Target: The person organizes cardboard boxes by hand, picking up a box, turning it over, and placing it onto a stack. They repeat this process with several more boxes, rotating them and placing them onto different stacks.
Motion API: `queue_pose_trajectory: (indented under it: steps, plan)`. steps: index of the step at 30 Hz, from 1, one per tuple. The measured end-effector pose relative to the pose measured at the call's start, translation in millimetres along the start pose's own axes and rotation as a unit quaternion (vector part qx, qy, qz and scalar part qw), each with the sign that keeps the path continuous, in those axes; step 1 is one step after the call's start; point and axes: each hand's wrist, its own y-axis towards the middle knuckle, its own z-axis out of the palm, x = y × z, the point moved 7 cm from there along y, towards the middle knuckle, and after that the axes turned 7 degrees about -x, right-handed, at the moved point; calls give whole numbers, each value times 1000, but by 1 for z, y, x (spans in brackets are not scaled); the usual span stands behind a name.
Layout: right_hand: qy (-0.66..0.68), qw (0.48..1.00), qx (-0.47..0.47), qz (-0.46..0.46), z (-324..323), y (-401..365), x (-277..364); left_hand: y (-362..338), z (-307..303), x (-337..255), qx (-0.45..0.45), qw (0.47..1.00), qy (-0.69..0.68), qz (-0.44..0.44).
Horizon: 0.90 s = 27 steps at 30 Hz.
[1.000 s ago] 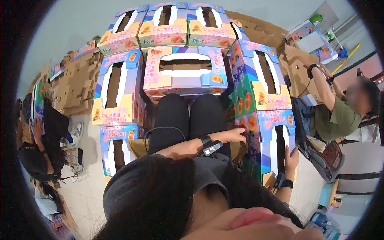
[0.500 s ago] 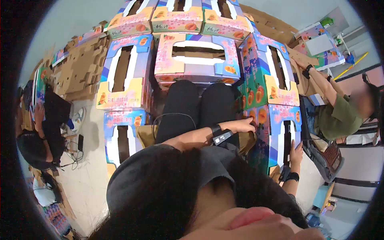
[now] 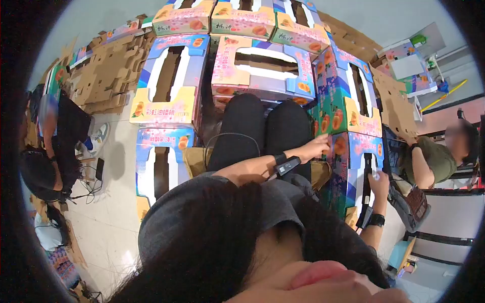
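On the right, a printed peach carton (image 3: pixel 339 174) stands between my two hands, its top showing a dark slot with a white border. My left hand (image 3: pixel 317 148) reaches across my lap, fingers stretched out against the carton's near side at its upper corner. Over the carton's far edge, my right hand (image 3: pixel 379 184) has its fingers curled at the top rim beside the slot; the fingertips are partly hidden. Both wrists wear black bands with small devices. Directly behind stands another peach carton (image 3: pixel 354 121).
More cartons surround my legs: a sideways one (image 3: pixel 265 65) ahead, a carton (image 3: pixel 169 111) on the left, and a row (image 3: pixel 242 25) at the back. Flattened cardboard (image 3: pixel 108 76) lies at left. Co-workers sit at right (image 3: pixel 429 161) and left (image 3: pixel 45 161).
The view has shifted, so the cartons appear further right. My right hand's fingers have curled in at the rim. The co-worker at right has drawn their arms lower.
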Motion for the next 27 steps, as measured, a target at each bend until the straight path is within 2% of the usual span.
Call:
queue_pose_trajectory:
  steps: [1,2,7,8,11,13,16,19,22,24,26,27]
  plan:
    - [25,999,-11,-26,-18,8,24,-4,-7,-7,-45,998,-43,22]
    - [52,997,-23,-52,-38,15,50,-6,-6,-24,-4,994,-16,103]
    - [164,955,-92,-228,-127,36,194,-59,-2,-144,90,964,-34,249]
    - [212,941,-74,-252,-131,37,216,-76,-6,-169,83,961,-30,264]
    - [301,888,-8,-348,-155,23,297,-111,-45,-209,-4,949,83,305]
    - [329,856,12,-399,-148,18,335,-139,-79,-228,-116,936,121,310]
    - [275,830,59,-482,-124,18,387,-176,-126,-249,-239,902,79,350]
    - [290,812,73,-502,-85,24,427,-207,-162,-255,-340,875,58,340]
    - [343,801,77,-485,-40,30,457,-222,-183,-258,-373,846,86,372]
    - [414,791,81,-444,-10,33,470,-232,-189,-259,-390,831,96,386]
    - [458,797,108,-378,14,33,479,-243,-215,-254,-466,785,138,384]
    - [461,811,60,-355,23,32,481,-250,-233,-249,-503,759,156,381]
